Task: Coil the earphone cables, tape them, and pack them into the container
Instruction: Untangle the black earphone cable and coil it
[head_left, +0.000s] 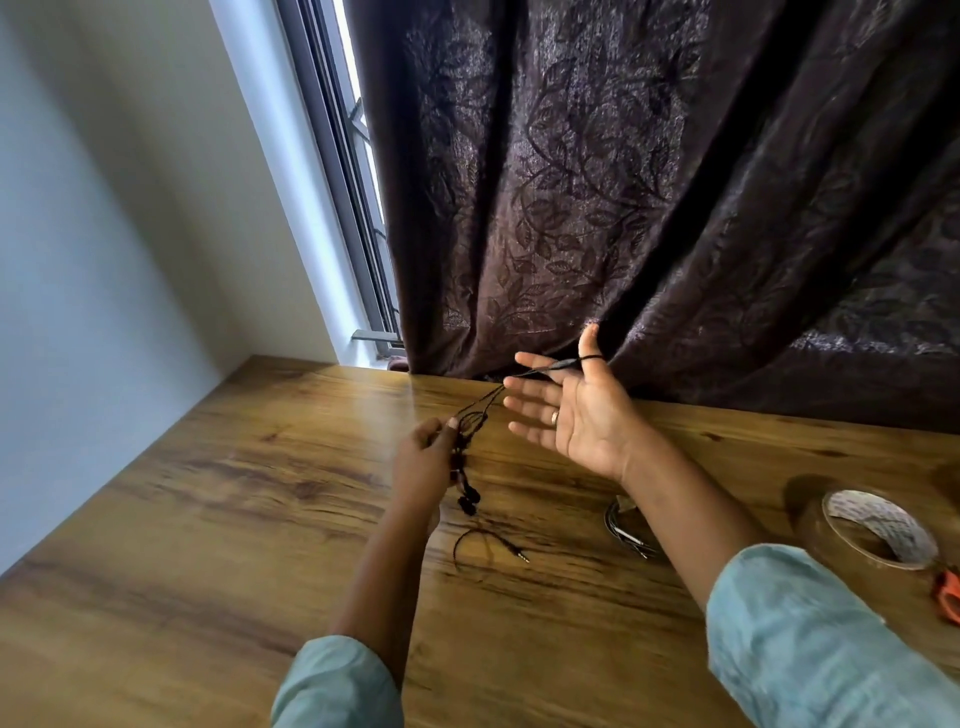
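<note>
The left hand (423, 462) pinched a gathered bunch of the black earphone cable (558, 366) above the wooden table (208, 493). The cable ran far-right to a loop over the thumb of the right hand (576, 410), held palm-up with fingers spread. The earbuds (467, 501) dangled below. A coiled pale earphone (626, 527) and a tape roll (878, 530) lay to the right.
</note>
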